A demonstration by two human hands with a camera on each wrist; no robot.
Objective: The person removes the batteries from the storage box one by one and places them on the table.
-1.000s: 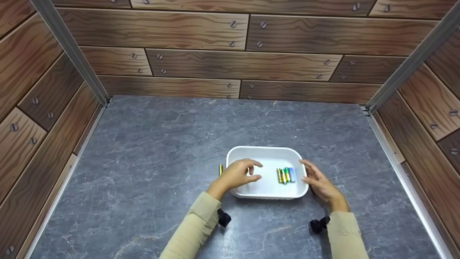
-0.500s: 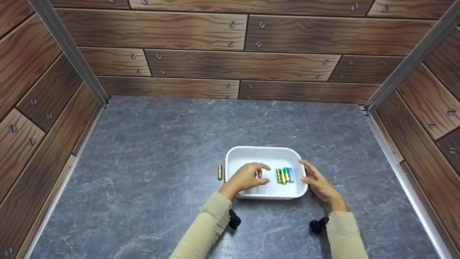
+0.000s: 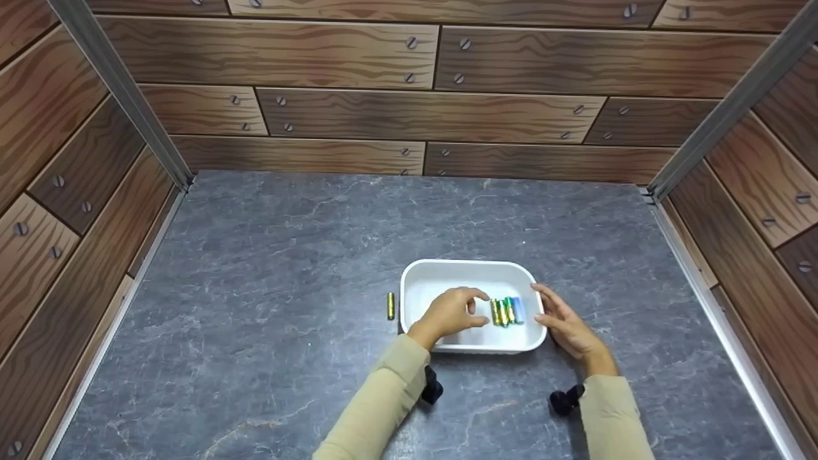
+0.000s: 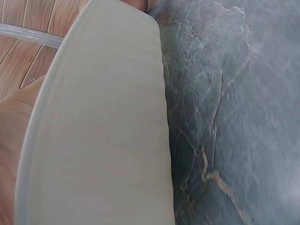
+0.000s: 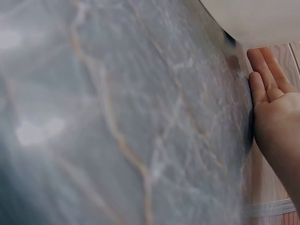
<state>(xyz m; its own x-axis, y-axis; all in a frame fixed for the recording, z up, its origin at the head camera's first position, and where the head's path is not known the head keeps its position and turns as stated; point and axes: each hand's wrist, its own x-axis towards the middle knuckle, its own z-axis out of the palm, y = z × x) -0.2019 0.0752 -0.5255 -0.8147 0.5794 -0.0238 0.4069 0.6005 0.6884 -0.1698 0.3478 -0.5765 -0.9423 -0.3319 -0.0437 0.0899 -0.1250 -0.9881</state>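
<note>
A white plastic container point(image 3: 473, 349) stands on the table, also seen close up in the left wrist view as a pale wall point(image 4: 103, 117). Inside it, toward the right, several batteries point(image 3: 504, 313) in gold, green and blue lie side by side. Over the container, my left hand point(image 3: 450, 312) has its thumb and forefinger apart, fingertips just left of the batteries, nothing visible between them. At the container's right end, my right hand point(image 3: 571, 327) rests against the rim; its fingers look fairly straight in the right wrist view. The left wrist view hides most of the left hand.
One gold battery point(image 3: 390, 306) lies on the table just left of the container. The grey marbled table point(image 3: 287, 255) is bounded by wood-patterned walls point(image 3: 358, 115) at the back and sides, with metal strips along the corners.
My left hand has moved right across the container toward the batteries, uncovering the gold battery on the table. The right hand has stayed at the rim.
</note>
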